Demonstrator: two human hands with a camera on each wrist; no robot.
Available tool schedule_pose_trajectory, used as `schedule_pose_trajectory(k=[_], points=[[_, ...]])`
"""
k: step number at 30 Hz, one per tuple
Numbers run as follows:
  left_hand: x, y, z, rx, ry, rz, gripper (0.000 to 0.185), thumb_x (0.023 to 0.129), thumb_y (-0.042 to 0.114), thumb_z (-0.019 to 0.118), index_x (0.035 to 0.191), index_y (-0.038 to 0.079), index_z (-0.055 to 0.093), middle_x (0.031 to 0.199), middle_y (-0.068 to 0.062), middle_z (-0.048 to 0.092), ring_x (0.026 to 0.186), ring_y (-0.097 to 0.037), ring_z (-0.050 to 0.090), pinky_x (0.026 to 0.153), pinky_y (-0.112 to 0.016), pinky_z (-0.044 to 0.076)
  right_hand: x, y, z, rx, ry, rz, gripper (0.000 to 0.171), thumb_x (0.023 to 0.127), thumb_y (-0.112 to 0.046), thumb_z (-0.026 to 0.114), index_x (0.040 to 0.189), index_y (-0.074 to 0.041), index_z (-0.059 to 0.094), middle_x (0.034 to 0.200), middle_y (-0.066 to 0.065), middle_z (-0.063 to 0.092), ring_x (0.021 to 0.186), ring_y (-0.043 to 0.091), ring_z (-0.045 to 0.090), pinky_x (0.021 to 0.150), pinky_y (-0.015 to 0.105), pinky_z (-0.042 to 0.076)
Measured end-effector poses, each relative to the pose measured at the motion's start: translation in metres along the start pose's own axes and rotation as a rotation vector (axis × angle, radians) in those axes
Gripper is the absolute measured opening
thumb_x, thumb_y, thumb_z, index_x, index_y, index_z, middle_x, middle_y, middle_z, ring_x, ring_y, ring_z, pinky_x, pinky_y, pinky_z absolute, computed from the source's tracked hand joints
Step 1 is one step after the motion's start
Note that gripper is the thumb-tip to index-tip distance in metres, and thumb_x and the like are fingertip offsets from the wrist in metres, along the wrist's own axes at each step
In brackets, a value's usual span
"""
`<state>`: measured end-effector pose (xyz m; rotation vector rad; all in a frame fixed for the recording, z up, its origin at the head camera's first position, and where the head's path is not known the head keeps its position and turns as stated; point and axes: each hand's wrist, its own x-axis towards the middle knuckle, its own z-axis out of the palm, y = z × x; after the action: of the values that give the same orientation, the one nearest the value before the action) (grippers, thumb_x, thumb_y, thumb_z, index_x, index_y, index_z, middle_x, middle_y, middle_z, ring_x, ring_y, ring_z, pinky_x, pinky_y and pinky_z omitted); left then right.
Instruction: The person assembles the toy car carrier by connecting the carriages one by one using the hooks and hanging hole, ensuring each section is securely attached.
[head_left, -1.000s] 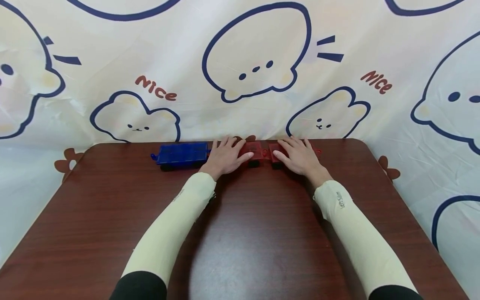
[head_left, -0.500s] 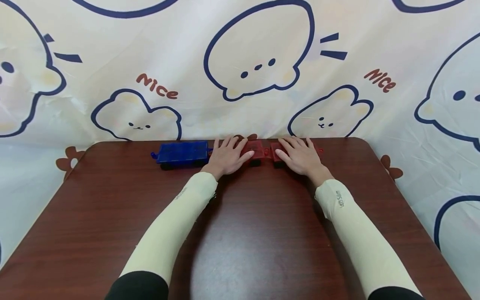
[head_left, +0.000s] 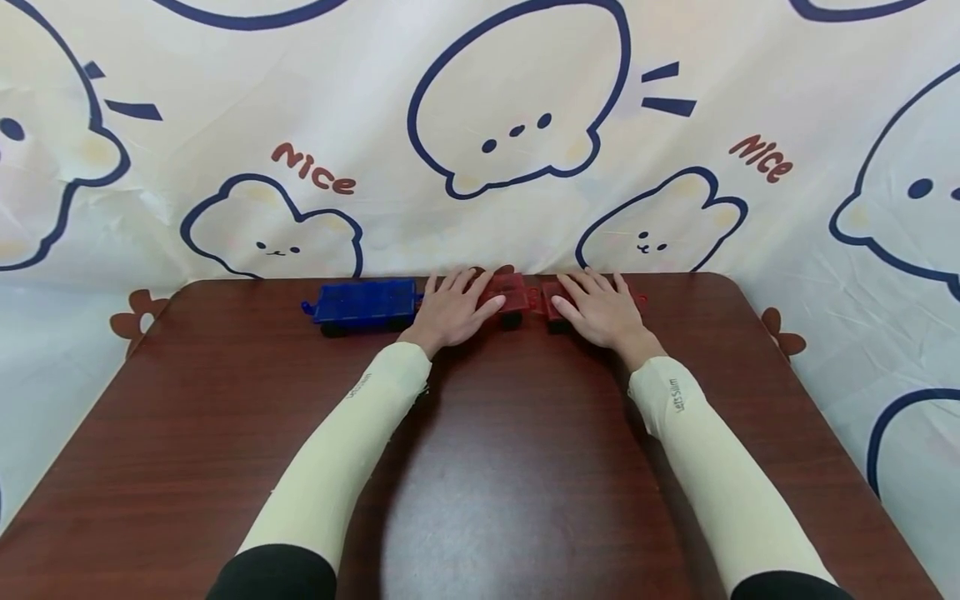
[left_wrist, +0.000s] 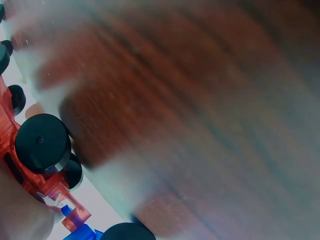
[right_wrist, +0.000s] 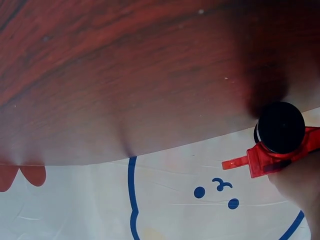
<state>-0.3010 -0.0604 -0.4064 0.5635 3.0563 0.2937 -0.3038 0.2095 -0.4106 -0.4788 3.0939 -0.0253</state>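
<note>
Three toy wagons stand in a row at the far edge of the brown table [head_left: 487, 467]. The blue wagon [head_left: 364, 302] is at the left, free of both hands. My left hand [head_left: 448, 310] lies flat on a red wagon [head_left: 512, 293], fingers straight over its top and thumb along its near side. My right hand [head_left: 603, 313] lies the same way on a second red wagon [head_left: 555, 298]. The two red wagons nearly meet end to end. The left wrist view shows a red wagon's black wheel [left_wrist: 42, 142] close up. In the right wrist view, a red coupling tab [right_wrist: 236, 163] sticks out beside a black wheel [right_wrist: 281, 127].
A cloth backdrop [head_left: 517, 125] printed with cartoon animals hangs right behind the table's far edge. The table's rounded far corners are at the left [head_left: 176, 292] and right [head_left: 723, 287]. Bare wood stretches from the wagons to the near edge.
Only the head view has shifted slightly. Both hands and all three wagons stay where they were.
</note>
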Motion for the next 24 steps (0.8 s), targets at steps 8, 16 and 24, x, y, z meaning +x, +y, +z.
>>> schedule_pose_trajectory(k=[8, 16, 24], points=[[0.0012, -0.0027, 0.0032, -0.01, 0.017, 0.034, 0.079, 0.086, 0.075, 0.012, 0.15, 0.029, 0.018, 0.155, -0.005, 0.024, 0.143, -0.028, 0.017, 0.114, -0.06, 0.005, 0.0004, -0.0003, -0.0006, 0.005, -0.008, 0.031, 0.074, 0.09, -0.07, 0.009, 0.151, -0.028, 0.017, 0.156, 0.003, 0.02, 0.144, 0.031, 0.014, 0.112, 0.063, 0.003], [-0.001, -0.0037, 0.0013, 0.006, 0.014, 0.04, 0.079, 0.086, 0.075, 0.012, 0.15, 0.03, 0.019, 0.154, -0.004, 0.025, 0.143, -0.027, 0.018, 0.114, -0.059, 0.006, 0.0025, -0.0001, 0.0, 0.017, 0.001, 0.036, 0.074, 0.09, -0.07, 0.009, 0.151, -0.029, 0.016, 0.156, 0.002, 0.02, 0.144, 0.03, 0.015, 0.112, 0.063, 0.003], [0.0006, -0.0029, 0.0019, 0.06, -0.032, 0.053, 0.078, 0.086, 0.076, 0.008, 0.15, 0.032, 0.015, 0.155, -0.003, 0.023, 0.145, -0.027, 0.014, 0.114, -0.058, 0.005, 0.0021, 0.0002, -0.0005, 0.02, 0.003, 0.039, 0.074, 0.09, -0.07, 0.007, 0.151, -0.029, 0.016, 0.156, 0.002, 0.021, 0.144, 0.03, 0.016, 0.112, 0.062, 0.003]])
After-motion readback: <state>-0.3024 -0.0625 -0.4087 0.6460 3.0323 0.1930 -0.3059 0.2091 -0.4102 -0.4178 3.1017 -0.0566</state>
